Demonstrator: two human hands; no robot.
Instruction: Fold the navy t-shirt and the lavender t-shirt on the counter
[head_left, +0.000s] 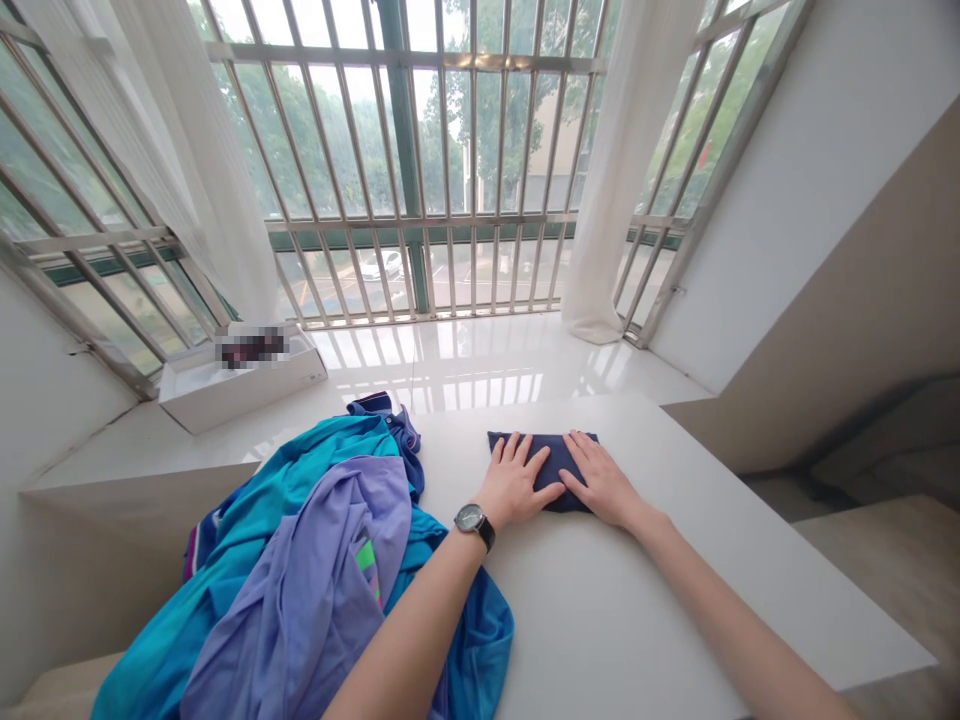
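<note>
A barred window [420, 150] with sheer white curtains [214, 160] rises above a glossy white sill [465, 360]; a white box [247, 400] sits on the sill, its contents blurred; a white counter [675, 530] runs below; teal and lilac garments [300, 570] lie heaped on its left side; a folded navy cloth [556, 448] rests just beside the heap; the left hand [517, 482], wearing a wristwatch [474, 518], and the right hand [600, 482] press palms down on it, fingers spread, the grip apart, clamping nothing.

Folded garment [541, 472]: matt navy cloth, soft weave.
Garment heap [300, 570]: thin teal and lilac cloth, faint sheen.
Tabletop [675, 570]: smooth matt white.
Windowsill [465, 365]: glossy polished white.
Window bars [472, 120]: metal, dull sheen.
</note>
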